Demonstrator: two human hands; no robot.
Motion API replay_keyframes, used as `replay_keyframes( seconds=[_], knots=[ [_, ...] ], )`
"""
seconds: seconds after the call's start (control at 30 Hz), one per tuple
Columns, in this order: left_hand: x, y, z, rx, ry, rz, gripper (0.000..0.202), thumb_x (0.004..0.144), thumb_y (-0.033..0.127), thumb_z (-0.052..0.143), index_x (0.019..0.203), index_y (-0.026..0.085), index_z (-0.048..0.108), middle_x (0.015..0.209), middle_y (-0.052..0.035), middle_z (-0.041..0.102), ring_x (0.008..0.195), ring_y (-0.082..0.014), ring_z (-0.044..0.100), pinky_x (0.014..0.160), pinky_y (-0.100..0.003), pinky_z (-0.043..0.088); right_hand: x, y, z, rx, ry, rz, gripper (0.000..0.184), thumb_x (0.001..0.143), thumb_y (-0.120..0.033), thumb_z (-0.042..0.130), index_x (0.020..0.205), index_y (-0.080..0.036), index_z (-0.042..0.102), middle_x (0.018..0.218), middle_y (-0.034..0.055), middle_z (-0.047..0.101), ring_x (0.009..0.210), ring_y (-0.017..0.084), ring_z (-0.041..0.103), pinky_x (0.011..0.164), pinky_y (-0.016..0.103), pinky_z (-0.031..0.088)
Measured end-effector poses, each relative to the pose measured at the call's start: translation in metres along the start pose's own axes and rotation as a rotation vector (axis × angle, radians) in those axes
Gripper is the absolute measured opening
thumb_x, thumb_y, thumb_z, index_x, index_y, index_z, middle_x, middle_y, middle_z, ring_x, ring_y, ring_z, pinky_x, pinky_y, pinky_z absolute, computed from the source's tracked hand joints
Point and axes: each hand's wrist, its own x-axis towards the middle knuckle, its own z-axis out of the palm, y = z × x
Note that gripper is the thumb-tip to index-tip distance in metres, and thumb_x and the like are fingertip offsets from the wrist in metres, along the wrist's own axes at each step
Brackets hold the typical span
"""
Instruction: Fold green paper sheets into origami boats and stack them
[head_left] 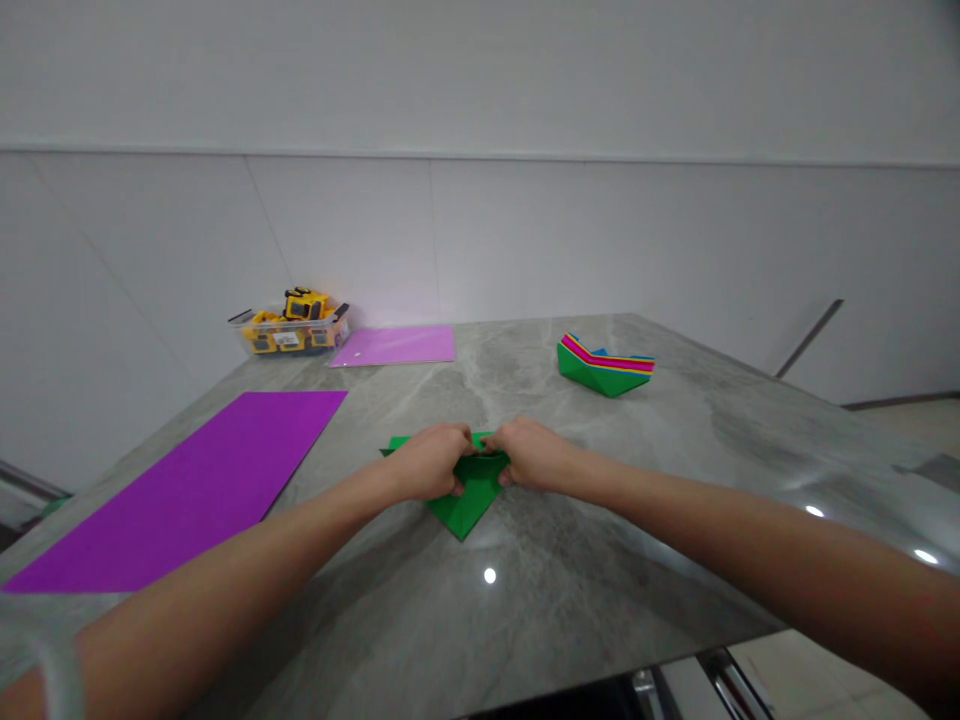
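Both forearms reach in from the lower corners and meet at the centre of the frame, where the left hand (427, 462) and right hand (531, 455) press knuckles-up on a folded green paper (466, 500), each grip pinched shut on its upper edge (its point aims toward the bottom of the frame). The grey marbled surface (600, 560) also carries a purple sheet (195, 485) at left, a paler purple sheet (395, 345) behind it, a box of yellow toy vehicles (292, 325) upper left, and a stack of folded coloured paper boats (604, 367) right of centre, before a white wall.
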Motion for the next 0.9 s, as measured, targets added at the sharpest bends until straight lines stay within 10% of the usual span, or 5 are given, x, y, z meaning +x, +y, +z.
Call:
replay_keyframes(
  seconds=[0.9],
  knots=[
    [0.014, 0.019, 0.003, 0.025, 0.026, -0.008, 0.031, 0.069, 0.026, 0.076, 0.099, 0.021, 0.072, 0.108, -0.0058, 0.066, 0.099, -0.0271, 0.063, 0.084, -0.033, 0.048, -0.001, 0.022, 0.013, 0.176, 0.097, 0.07, 0.025, 0.065, -0.028, 0.081, 0.084, -0.019, 0.07, 0.081, 0.0023, 0.071, 0.08, 0.022, 0.065, 0.064, 0.026, 0.039]
  ],
)
